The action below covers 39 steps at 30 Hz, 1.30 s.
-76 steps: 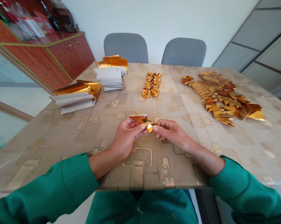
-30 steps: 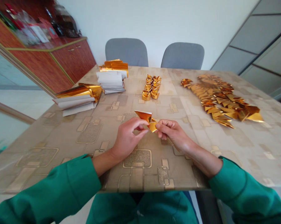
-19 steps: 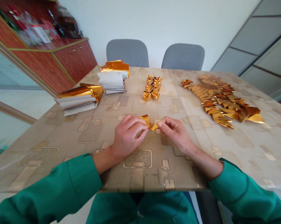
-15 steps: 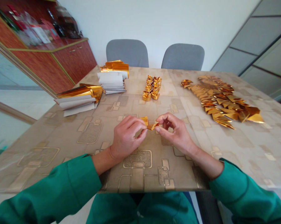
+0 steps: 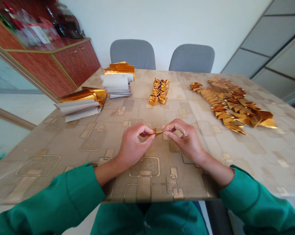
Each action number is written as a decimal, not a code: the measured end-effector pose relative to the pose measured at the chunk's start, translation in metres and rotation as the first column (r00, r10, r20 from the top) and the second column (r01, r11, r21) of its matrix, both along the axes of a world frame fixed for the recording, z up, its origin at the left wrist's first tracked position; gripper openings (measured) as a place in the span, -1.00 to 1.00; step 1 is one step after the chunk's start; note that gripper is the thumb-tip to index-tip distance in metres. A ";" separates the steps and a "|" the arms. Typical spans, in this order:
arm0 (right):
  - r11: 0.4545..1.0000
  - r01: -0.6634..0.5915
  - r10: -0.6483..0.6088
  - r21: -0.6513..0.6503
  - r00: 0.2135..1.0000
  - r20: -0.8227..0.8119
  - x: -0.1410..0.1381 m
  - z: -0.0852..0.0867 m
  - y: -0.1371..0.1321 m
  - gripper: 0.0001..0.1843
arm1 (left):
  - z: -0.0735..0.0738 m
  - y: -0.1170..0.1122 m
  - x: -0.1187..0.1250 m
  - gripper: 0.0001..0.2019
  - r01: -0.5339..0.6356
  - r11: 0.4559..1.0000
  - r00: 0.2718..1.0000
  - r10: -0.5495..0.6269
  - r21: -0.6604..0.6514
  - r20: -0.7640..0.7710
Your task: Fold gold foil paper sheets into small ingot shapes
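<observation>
A small folded piece of gold foil paper [image 5: 157,132] is pinched between both my hands, just above the patterned table [image 5: 93,140]. My left hand [image 5: 134,147] grips its left end with thumb and fingers closed. My right hand [image 5: 185,138] pinches its right end, fingers curled. Only a thin gold sliver shows between the fingertips; the remainder is hidden inside my fingers.
Two rows of finished gold ingot shapes [image 5: 159,90] stand beyond my hands. A spread of flat gold folded triangles [image 5: 232,104] lies at the right. Two stacks of gold-and-white sheets [image 5: 81,101] [image 5: 118,80] sit at the left. Two grey chairs [image 5: 134,54] stand behind.
The gold piece stuck up above my left fingers with its white edge showing; it has been folded down and pressed flat, and both hands have closed tighter round it.
</observation>
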State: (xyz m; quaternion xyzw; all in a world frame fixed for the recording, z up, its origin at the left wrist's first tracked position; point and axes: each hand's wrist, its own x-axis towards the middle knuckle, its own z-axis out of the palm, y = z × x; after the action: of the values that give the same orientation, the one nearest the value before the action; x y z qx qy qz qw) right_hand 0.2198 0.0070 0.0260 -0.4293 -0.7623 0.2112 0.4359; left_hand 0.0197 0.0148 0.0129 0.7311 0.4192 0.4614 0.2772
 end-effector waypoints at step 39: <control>0.938 -0.337 0.322 0.075 0.932 0.168 0.010 0.003 0.010 -0.81 | -0.002 -0.003 0.003 -0.76 0.459 0.525 0.735 0.230 -0.717 0.638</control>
State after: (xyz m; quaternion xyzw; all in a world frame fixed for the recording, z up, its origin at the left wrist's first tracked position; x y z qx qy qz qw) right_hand 0.2303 0.0167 0.0287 -0.2871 -0.8646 0.2083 0.3559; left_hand 0.0231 0.0119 0.0114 0.3139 0.4051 0.4067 0.7563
